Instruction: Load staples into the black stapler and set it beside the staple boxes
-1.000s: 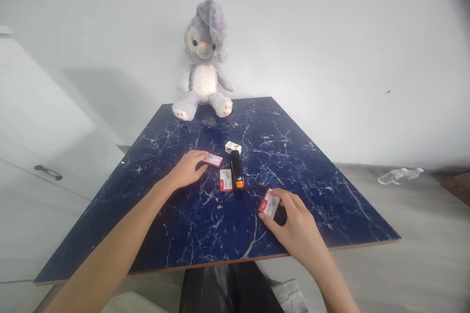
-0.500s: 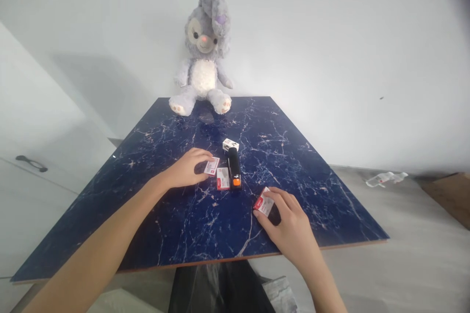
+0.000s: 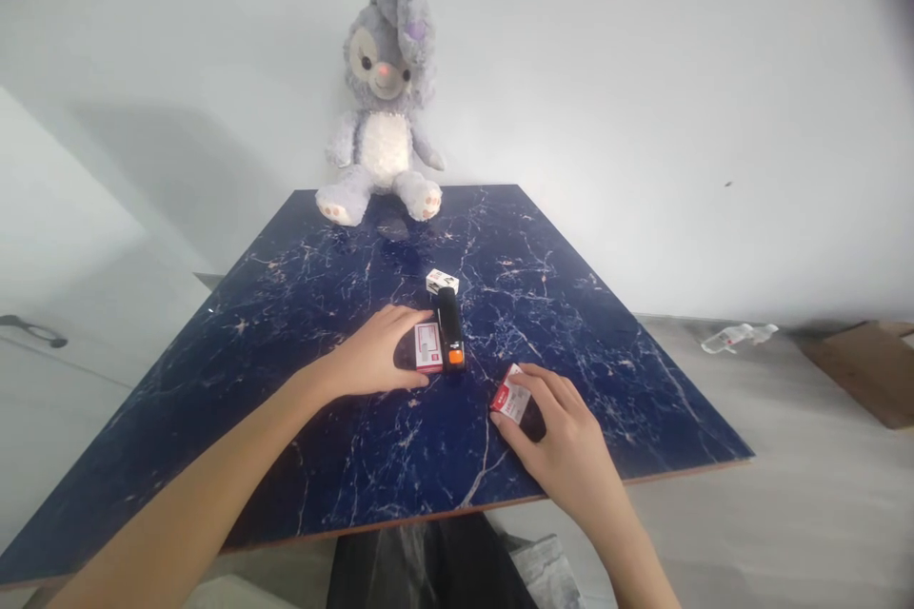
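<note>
A black stapler (image 3: 449,328) with an orange tab lies near the middle of the blue table. Against its left side rests a small white staple box (image 3: 428,346) with a red edge, placed over another one that is now mostly covered. My left hand (image 3: 389,352) is around this stack, thumb at the near end and fingers at the far end, spread apart. On the right, my right hand (image 3: 549,409) grips a red-and-white staple box (image 3: 510,394) between thumb and fingers, close to the tabletop.
A white box with black print (image 3: 442,282) sits behind the stapler. At the back of the marbled blue table (image 3: 571,304) a grey plush rabbit (image 3: 386,114) leans on the wall. A clear plastic bottle (image 3: 739,337) and cardboard (image 3: 867,371) lie on the floor at right.
My left hand has moved right and set its box down on the one beside the stapler, and its fingers have spread. My right hand stays nearly where it was. The view has shifted slightly.
</note>
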`<state>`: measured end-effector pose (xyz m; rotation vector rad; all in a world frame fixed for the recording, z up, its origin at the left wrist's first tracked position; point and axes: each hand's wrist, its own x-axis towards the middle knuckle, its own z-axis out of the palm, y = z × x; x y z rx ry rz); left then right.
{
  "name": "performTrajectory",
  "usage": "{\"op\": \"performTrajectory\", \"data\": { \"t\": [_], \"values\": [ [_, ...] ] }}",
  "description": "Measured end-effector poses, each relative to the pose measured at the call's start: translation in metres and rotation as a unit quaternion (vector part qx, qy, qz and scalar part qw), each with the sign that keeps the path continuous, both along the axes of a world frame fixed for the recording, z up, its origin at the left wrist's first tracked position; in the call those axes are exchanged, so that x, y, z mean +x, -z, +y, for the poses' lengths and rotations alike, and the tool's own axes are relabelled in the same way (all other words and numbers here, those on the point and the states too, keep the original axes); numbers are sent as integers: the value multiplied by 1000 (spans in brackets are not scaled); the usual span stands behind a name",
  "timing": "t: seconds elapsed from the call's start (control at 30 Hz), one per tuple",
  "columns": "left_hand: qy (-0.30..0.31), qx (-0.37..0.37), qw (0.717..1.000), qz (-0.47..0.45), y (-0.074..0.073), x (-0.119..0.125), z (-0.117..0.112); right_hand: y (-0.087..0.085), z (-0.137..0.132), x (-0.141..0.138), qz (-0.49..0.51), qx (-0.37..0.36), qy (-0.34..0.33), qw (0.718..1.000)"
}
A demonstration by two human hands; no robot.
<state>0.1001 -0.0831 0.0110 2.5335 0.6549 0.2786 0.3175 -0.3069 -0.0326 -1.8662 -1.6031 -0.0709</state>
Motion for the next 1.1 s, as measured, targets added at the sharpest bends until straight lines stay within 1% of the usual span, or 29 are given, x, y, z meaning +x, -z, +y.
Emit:
{"op": "performTrajectory", "data": {
  "t": [0.07, 0.13, 0.2, 0.27, 0.33, 0.37, 0.43, 0.5, 0.53, 0.6, 0.63, 0.67, 0.7, 0.77, 0.8, 0.83, 0.9, 0.97, 1.03, 1.1],
  "values": [
    [-23, -11, 1000, 4, 5, 1, 0, -1, 0, 2, 9, -6, -12, 1000],
    [-41, -17, 999, 4, 8, 1, 0, -6, -1, 5, 30, -29, -35, 998],
    [-48, -16, 999, 2, 9, 0, 0, -16, 1, 7, 60, -49, -52, 996],
    [-47, -15, 999, 0, 9, -1, 0, -31, 9, 5, 78, -36, -53, 995],
    [-32, -24, 999, -8, 8, -4, 2, -48, 25, -2, 68, 8, -69, 995],
    [-19, -36, 999, -15, 8, -6, 4, -56, 36, -7, 55, 33, -96, 993],
    [11, -80, 996, -34, 6, -12, 9, -68, 63, -18, 18, 55, -164, 985],
    [37, -134, 989, -55, 4, -18, 15, -75, 89, -26, -25, 39, -215, 976],
    [45, -156, 985, -64, 4, -21, 18, -77, 101, -27, -48, 14, -239, 970],
    [43, -174, 981, -75, 4, -24, 21, -81, 120, -23, -74, -31, -295, 952],
    [37, -173, 981, -77, 4, -25, 21, -83, 128, -17, -62, -33, -307, 949],
    [29, -167, 983, -76, 5, -24, 20, -86, 135, -10, -35, -22, -302, 953],
    [24, -158, 984, -75, 5, -23, 19, -88, 142, -1, 7, -2, -278, 960],
    [21, -139, 988, -71, 7, -20, 14, -87, 159, 16, 96, 33, -200, 975],
    [19, -127, 989, -72, 8, -17, 11, -84, 168, 24, 122, 31, -169, 978],
    [14, -116, 990, -77, 9, -14, 8, -78, 178, 30, 125, 13, -160, 979],
    [-5, -96, 991, -90, 10, -9, 4, -63, 196, 39, 119, -36, -187, 974],
    [-24, -83, 992, -95, 12, -6, 1, -48, 209, 42, 141, -78, -213, 964],
    [-29, -81, 993, -85, 12, -5, 0, -37, 215, 43, 174, -107, -223, 953],
    [-27, -84, 994, -71, 10, -5, -1, -30, 217, 45, 201, -118, -224, 946]
  ]
}}
